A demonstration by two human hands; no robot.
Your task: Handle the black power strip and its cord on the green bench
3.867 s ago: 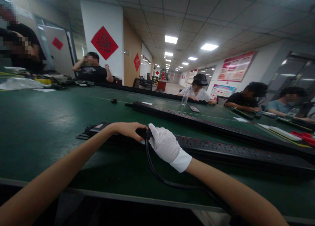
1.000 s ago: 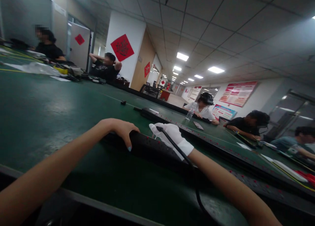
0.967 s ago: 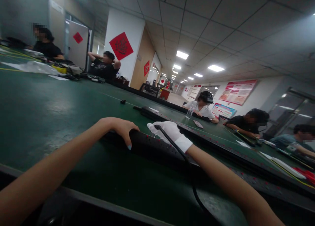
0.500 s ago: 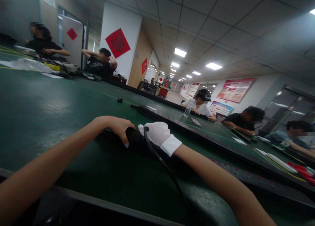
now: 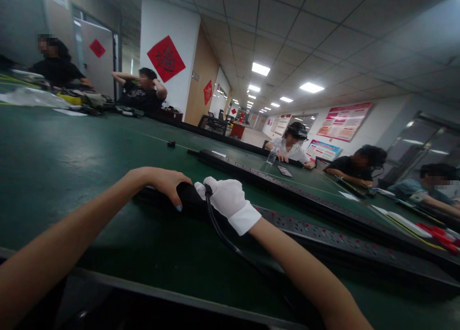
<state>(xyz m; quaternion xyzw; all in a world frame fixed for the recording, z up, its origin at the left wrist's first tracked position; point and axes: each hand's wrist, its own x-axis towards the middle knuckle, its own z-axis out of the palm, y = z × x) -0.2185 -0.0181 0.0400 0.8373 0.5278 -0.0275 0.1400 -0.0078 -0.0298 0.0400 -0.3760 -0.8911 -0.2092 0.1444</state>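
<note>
A long black power strip [image 5: 309,229] with red switches lies slantwise across the green table in front of me. My left hand [image 5: 168,182], bare, is wrapped over the strip's near-left part, thumb on the front side and fingers behind it, mostly hidden. My right hand [image 5: 226,198], in a white dotted glove, is closed against the strip just right of the left hand. Between its thumb and fingers sits the end of a black cable [image 5: 221,234], which hangs down toward the table's front edge. Whether a plug is seated in the strip is hidden by the glove.
A second black power strip [image 5: 247,171] lies parallel behind. Farther off are a small black piece [image 5: 171,144], a water bottle [image 5: 272,155], a phone [image 5: 284,170] and a plastic bag [image 5: 36,98]. Several people sit around the table. Red items [image 5: 436,235] lie at right.
Both hands keep their places on the strip, and the right glove has turned slightly. The camera view has shifted a little; more of the strip's switches show past the right wrist.
</note>
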